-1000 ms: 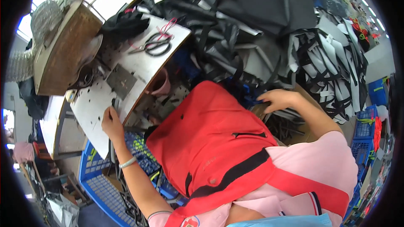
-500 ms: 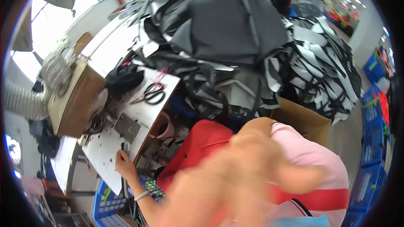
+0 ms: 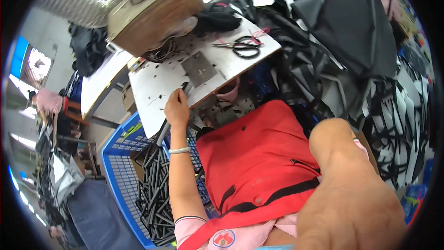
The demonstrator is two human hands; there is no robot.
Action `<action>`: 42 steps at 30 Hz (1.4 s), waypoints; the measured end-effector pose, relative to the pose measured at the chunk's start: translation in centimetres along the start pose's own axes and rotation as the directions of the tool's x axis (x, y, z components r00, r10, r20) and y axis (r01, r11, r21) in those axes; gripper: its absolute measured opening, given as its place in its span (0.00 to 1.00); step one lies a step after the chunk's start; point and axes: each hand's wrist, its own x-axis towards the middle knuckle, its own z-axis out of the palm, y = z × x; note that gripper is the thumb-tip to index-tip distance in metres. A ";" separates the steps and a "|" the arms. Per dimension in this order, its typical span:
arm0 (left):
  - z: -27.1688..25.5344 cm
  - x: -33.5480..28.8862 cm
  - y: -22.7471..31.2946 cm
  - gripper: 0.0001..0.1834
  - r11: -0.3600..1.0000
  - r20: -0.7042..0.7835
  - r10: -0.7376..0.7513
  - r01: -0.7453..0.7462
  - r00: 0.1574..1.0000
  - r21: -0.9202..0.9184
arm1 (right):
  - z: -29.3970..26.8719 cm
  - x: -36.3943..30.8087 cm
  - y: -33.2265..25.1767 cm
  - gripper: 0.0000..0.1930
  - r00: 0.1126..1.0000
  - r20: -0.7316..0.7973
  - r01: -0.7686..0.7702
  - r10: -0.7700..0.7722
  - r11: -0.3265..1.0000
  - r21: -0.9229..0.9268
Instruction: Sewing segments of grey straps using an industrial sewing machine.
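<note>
At the near edge of the white table [image 3: 150,106], my left hand [image 3: 177,109] is closed round a dark narrow strip [image 3: 186,86]. One end pokes out above the fingers, and a greyish length shows below the hand. My right hand [image 3: 351,208] is raised close to the camera at the lower right, with its back showing and its fingers hidden. A flat grey metal plate [image 3: 199,68] lies on the table just beyond my left hand. Black-handled scissors [image 3: 245,47] rest farther right, with pink cord [image 3: 260,35] beside them.
A blue basket [image 3: 121,157] full of black strips stands beside my left forearm. A wooden box [image 3: 155,14] with a ribbed hose [image 3: 69,4] overhangs the table. Black sheets and offcuts [image 3: 347,23] pile up at the right. A pink bucket [image 3: 229,91] sits under the table edge.
The view has swung left, so the table and scissors appear farther right. My right hand has gone from the lower middle to the lower right. My left hand stays by the table edge.
</note>
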 end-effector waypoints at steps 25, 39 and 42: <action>0.2 0.3 -0.7 0.15 0.999 0.002 0.045 -0.045 0.999 0.012 | 0.3 2.3 4.5 0.22 0.874 -0.292 -0.344 0.388 0.919 0.192; -0.5 -0.4 -0.6 0.14 0.999 -0.002 0.021 -0.021 1.000 0.034 | -2.9 -4.0 5.4 0.14 0.512 -0.496 -0.834 0.701 0.545 -0.091; -0.4 -0.2 -0.6 0.15 0.998 -0.013 0.049 -0.048 0.999 0.033 | -4.8 -9.4 5.6 0.20 0.314 -0.696 -0.914 0.645 0.405 -0.037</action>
